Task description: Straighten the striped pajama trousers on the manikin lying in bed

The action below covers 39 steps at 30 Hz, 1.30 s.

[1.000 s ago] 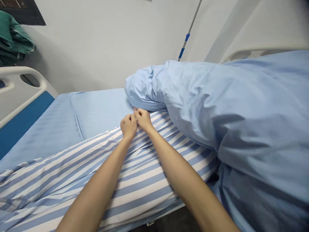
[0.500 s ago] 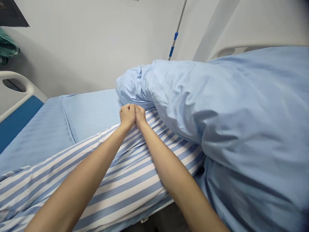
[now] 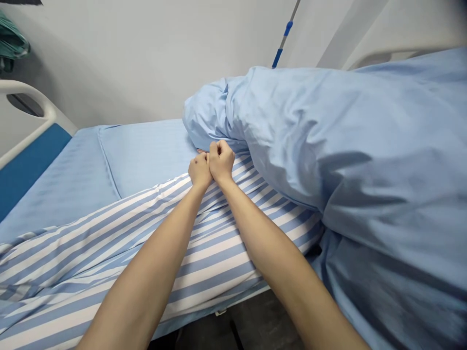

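Observation:
My left hand (image 3: 200,170) is closed, with its back toward me. My right hand (image 3: 222,161) is curled into a fist, pressed against its right side. Both rest at the far edge of blue-and-white striped fabric (image 3: 219,253), which looks like hospital clothing. Whatever lies inside the fingers is hidden. A small reddish fingertip-like shape (image 3: 201,151) shows just beyond my left hand; whose it is I cannot tell. Close beyond my right hand bulges a thick light-blue quilt (image 3: 284,126).
A light-blue sheet (image 3: 149,146) covers the bed to the left, up to a white and blue end board (image 3: 36,146). A pole with blue joints (image 3: 282,43) stands by the wall. Green cloth (image 3: 12,36) hangs at the far left. Dark floor (image 3: 259,321) shows below the bed edge.
My right hand has turned and risen slightly above the left, its curled fingers showing more. The reddish shape has come into sight. The whole view has shifted a little.

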Each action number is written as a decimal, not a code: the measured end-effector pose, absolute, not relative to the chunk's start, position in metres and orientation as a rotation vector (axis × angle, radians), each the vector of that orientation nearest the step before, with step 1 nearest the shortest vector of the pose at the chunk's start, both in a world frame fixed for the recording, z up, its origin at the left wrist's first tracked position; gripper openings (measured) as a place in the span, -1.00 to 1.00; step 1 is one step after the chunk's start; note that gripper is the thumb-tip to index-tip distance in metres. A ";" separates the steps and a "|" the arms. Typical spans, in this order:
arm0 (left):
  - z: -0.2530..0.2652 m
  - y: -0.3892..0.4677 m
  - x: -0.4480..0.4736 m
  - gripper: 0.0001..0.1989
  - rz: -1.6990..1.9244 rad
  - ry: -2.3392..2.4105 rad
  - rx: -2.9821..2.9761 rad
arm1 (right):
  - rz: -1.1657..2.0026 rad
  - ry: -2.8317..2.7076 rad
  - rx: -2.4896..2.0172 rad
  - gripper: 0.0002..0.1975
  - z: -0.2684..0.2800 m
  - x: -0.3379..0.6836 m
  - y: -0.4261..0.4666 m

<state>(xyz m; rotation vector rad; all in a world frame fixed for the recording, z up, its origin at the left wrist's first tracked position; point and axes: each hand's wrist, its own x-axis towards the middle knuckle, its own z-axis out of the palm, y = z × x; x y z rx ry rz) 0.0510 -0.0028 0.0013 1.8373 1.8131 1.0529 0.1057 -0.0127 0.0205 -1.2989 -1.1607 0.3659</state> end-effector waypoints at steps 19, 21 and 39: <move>-0.003 -0.001 0.054 -0.63 1.180 1.797 1.774 | 0.287 -1.258 -1.459 -0.71 -0.003 0.129 0.009; -0.003 -0.001 0.054 -0.62 1.182 1.770 1.781 | 0.284 -1.247 -1.455 -0.71 -0.004 0.128 0.009; 0.013 0.010 0.072 -0.69 1.379 1.462 1.650 | 0.344 -1.183 -1.375 -0.68 -0.001 0.136 0.013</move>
